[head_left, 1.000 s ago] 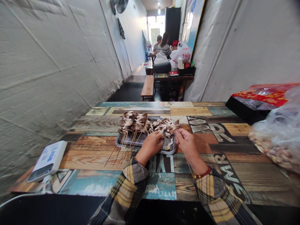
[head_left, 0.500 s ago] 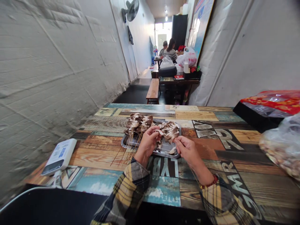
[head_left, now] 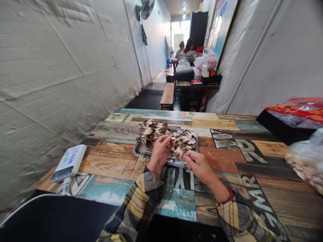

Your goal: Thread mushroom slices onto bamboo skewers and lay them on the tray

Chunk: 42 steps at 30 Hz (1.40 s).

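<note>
On the left I see brown mushrooms (head_left: 152, 128), pale at the edges, stuck on thin sticks (head_left: 143, 149) on the tray (head_left: 176, 163). My left hand (head_left: 162, 149) curls beside them; I can't tell if it grips anything. Next, over the tray, is a wide, wavy, gray-brown mushroom (head_left: 179, 151), its end pinched in my right hand (head_left: 197, 164).

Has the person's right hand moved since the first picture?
Yes: the right hand has shifted toward the wearer and somewhat left, judged against the pale lettering printed on the tabletop.
</note>
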Available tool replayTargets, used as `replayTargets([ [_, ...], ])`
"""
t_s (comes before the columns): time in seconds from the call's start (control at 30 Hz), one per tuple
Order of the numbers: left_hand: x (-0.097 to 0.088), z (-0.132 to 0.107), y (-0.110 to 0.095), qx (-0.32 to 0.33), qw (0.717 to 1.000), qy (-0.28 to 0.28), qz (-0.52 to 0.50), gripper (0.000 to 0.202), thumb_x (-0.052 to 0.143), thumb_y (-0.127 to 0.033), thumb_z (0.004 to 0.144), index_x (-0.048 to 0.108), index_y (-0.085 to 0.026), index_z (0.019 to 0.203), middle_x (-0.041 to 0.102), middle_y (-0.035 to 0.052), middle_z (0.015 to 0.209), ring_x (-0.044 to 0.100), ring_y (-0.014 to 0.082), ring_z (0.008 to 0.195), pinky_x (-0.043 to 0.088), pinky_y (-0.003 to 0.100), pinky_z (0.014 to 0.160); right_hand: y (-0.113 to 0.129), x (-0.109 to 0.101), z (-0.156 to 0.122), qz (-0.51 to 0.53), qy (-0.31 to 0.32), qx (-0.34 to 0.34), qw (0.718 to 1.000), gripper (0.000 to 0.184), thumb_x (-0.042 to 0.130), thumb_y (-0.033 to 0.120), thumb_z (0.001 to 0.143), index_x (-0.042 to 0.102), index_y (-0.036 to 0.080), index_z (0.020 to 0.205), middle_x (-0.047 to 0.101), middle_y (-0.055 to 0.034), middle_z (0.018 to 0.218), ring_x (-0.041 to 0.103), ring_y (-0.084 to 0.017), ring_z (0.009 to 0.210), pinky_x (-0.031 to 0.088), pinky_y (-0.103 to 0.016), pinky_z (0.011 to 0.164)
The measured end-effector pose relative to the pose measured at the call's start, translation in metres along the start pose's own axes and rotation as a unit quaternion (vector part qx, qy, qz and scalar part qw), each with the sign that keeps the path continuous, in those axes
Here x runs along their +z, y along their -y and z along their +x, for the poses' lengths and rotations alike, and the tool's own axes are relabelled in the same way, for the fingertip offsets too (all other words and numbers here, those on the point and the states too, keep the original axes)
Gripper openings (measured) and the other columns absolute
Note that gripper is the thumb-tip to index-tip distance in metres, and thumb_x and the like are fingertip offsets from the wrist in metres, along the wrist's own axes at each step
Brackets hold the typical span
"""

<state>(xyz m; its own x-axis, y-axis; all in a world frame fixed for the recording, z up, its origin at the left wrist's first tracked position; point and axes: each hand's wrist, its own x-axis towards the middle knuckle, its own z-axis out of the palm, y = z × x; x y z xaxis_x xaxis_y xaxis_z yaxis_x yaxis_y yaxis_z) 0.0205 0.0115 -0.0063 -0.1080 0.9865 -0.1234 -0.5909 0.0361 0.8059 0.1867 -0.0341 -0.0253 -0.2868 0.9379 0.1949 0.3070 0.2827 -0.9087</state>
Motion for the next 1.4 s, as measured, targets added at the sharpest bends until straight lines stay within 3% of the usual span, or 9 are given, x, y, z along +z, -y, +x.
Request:
replayTargets([
  [0.9, 0.0053, -0.0039, 0.0012, -0.014, 1.000, 0.021, 0.001, 0.028, 0.081, -0.022, 0.056, 0.061, -0.014, 0.073, 0.065, -0.0004, 0.069, 0.060, 0.0078, 0.062, 0.048, 0.021, 0.064, -0.0037, 0.0005, 0.0013, 0.000, -0.041, 0.014, 0.999, 0.029, 0.048, 0.039, 0.090, 0.061, 0.019, 0.072, 0.049, 0.0052, 0.045, 0.042, -0.010, 0.043, 0.032, -0.021, 0.046],
  [1.4, 0.0092, -0.0070, 0.0010, 0.011, 0.996, 0.043, 0.071, 0.019, 0.078, -0.023, 0.059, 0.064, -0.013, 0.067, 0.061, -0.0009, 0.060, 0.054, 0.0080, 0.054, 0.039, 0.021, 0.054, -0.0046, -0.0001, 0.0009, 0.005, -0.056, 0.020, 0.998, 0.029, 0.050, 0.040, 0.089, 0.060, 0.019, 0.072, 0.050, 0.0052, 0.045, 0.045, -0.010, 0.043, 0.033, -0.021, 0.046],
])
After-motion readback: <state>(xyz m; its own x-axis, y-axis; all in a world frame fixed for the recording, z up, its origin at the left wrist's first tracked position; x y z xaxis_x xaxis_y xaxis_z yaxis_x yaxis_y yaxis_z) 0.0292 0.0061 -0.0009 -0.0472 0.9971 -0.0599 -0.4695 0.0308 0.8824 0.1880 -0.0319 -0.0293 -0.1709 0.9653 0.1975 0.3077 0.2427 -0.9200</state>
